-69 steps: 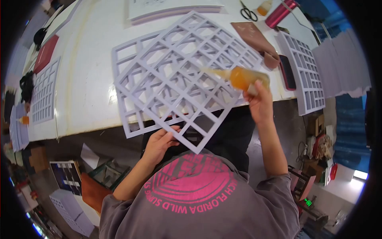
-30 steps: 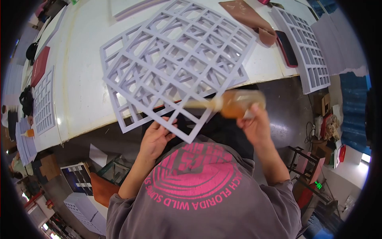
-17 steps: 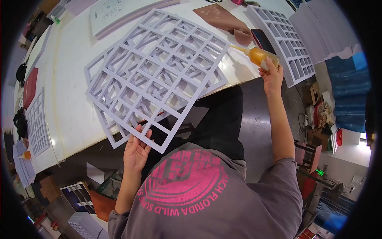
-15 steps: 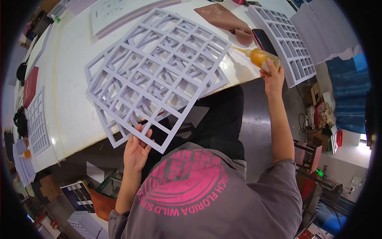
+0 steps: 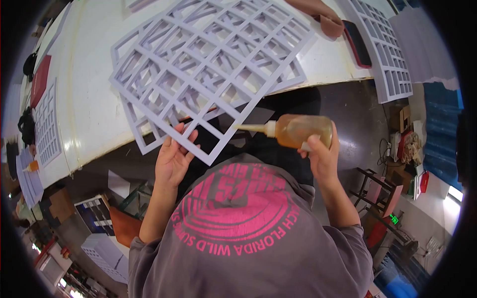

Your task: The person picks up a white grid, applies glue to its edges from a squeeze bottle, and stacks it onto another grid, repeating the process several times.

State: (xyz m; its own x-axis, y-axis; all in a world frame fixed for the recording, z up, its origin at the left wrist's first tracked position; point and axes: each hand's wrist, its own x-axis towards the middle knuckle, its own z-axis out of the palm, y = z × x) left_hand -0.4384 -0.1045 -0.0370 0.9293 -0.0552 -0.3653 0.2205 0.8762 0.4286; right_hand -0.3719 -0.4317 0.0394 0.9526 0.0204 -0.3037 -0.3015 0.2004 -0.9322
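My right hand (image 5: 323,154) is closed around a clear squeeze bottle (image 5: 298,128) of amber liquid, lying nearly level with its long thin nozzle pointing left. The nozzle tip is at the right edge bar of a pale grey lattice panel (image 5: 222,144), near its lowest corner; contact cannot be made out. My left hand (image 5: 174,159) grips the panel's lower left edge, fingers curled up through the openings. This panel tilts out over the table edge. Underneath lies a second lattice panel (image 5: 133,126), turned at an angle, with loose-looking strips showing through the gaps.
The white table (image 5: 89,99) bears a brown soft piece (image 5: 325,17), a dark phone-like object (image 5: 357,44) with a red edge, and another lattice panel (image 5: 382,54) at right. A smaller lattice panel (image 5: 48,131) and a red box (image 5: 40,82) lie at left.
My right hand has brought the bottle down and left, from the panel's far right corner to its near corner. The view has shifted, while my left hand keeps its hold.
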